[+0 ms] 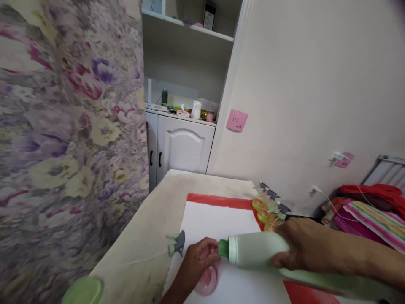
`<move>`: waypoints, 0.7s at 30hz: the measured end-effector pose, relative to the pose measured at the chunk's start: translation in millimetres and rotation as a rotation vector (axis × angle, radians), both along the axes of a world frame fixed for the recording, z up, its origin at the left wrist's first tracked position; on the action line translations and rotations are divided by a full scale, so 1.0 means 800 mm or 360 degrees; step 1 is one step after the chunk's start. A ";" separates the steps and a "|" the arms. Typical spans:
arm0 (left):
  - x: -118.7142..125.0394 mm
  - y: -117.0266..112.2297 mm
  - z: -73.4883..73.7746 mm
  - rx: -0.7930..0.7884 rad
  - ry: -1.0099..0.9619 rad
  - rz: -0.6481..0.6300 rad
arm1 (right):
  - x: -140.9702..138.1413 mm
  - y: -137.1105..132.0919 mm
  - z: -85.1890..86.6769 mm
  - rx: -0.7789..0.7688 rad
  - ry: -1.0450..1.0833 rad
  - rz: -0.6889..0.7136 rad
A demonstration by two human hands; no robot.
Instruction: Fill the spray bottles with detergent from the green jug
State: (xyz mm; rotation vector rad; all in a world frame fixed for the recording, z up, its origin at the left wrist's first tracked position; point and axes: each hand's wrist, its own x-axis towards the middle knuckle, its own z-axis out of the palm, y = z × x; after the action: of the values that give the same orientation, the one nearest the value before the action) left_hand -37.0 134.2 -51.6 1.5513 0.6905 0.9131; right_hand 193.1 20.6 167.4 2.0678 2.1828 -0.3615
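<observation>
My right hand (294,245) grips a large pale green bottle (253,251), tipped nearly level with its mouth to the left. The bottle's darker green spout (223,248) meets the neck of a small pink see-through bottle (209,278). My left hand (199,261) is closed around that neck, and the pink bottle stands on the white sheet (202,223). Whether liquid is flowing cannot be made out. A grey and green spray head (176,244) lies to the left of my left hand, its thin tube stretching left. A green cap (82,290) is at the lower left.
Several small spray bottles with yellowish liquid (265,209) stand at the table's far right. A red sheet (218,198) shows under the white one. Beyond the cream table (148,219) are a white cabinet (186,143), a floral curtain (72,126) and a wall.
</observation>
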 end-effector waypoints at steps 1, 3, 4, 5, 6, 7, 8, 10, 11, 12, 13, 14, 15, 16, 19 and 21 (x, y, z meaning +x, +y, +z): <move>0.000 0.000 0.000 -0.0008 0.0000 0.0001 | 0.000 0.000 0.000 -0.0002 -0.0009 -0.0005; 0.000 0.001 -0.001 -0.0010 0.0001 0.0003 | 0.002 0.000 -0.001 0.0003 -0.0003 0.0006; 0.000 0.001 -0.001 -0.0003 0.0003 0.0004 | 0.003 0.001 -0.001 0.0005 0.0006 0.0021; 0.000 0.001 -0.001 0.0005 0.0007 0.0006 | 0.003 0.001 -0.002 0.0008 0.0007 0.0029; 0.000 0.001 0.000 0.0013 0.0012 0.0006 | 0.004 0.001 -0.002 0.0012 0.0000 0.0030; 0.000 0.001 0.001 0.0019 0.0017 0.0009 | 0.004 0.001 -0.002 0.0011 -0.0004 0.0027; 0.000 0.000 0.002 0.0024 0.0023 0.0012 | 0.004 0.001 -0.003 0.0008 -0.0008 0.0018; -0.001 -0.001 0.004 0.0029 0.0032 0.0013 | 0.004 0.001 -0.002 -0.0001 -0.0016 -0.0001; -0.001 -0.001 0.006 0.0029 0.0036 0.0016 | 0.004 0.001 -0.002 0.0000 -0.0017 -0.0004; -0.001 -0.002 0.007 0.0030 0.0038 0.0020 | 0.003 0.002 -0.002 -0.0002 -0.0021 -0.0005; -0.002 -0.002 0.008 0.0030 0.0040 0.0025 | 0.003 0.002 -0.002 -0.0004 -0.0029 -0.0008; -0.002 -0.003 0.008 0.0028 0.0040 0.0029 | 0.003 0.002 -0.002 -0.0003 -0.0038 -0.0010; -0.002 -0.003 0.009 0.0027 0.0040 0.0033 | 0.003 0.002 -0.002 -0.0001 -0.0048 -0.0013; -0.002 -0.002 0.009 0.0024 0.0039 0.0033 | 0.003 0.003 -0.003 -0.0002 -0.0055 -0.0016; -0.002 -0.001 0.007 -0.0001 0.0022 0.0020 | 0.003 0.003 -0.003 -0.0016 -0.0067 -0.0020; -0.001 0.000 0.006 0.0001 0.0015 0.0014 | 0.001 0.002 -0.001 -0.0020 -0.0066 -0.0012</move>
State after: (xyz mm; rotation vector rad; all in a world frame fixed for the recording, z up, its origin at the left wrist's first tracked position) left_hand -38.1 134.0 -47.2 1.5552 0.7044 0.9130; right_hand 194.2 22.4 166.7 2.0589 2.1445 -0.3295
